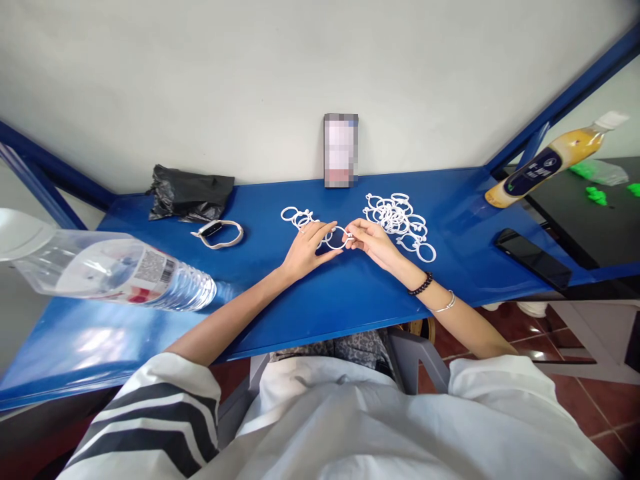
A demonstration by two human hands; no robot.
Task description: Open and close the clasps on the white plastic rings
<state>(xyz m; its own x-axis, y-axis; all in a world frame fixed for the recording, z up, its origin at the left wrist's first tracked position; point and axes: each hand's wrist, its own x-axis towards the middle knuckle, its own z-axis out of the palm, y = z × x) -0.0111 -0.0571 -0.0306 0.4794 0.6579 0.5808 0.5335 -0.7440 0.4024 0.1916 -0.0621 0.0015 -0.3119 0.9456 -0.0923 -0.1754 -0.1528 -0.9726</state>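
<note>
We see two hands at work over the middle of one blue desk (310, 310); the left hand (306, 250) grips one white ring (336, 249) between thumb and forefinger, while the right hand (367, 240) pinches that ring's small joint; the held ring is about midway between the desk's left and right edges. We count at least two loose rings (303, 219) just beyond the left hand, others being partly hidden; right of the right hand lies one heap of rings (393, 215), too overlapped for us to count. Along the back edge we find one upright device (341, 150), its screen blurred, and, toward the back left corner, one black bag (193, 192) with one watch (218, 233) just in front; one clear bottle (145, 273) stands toward the left edge, one yellow drink bottle (545, 163) near the back right corner, and one dark phone (533, 257) near the right edge.
</note>
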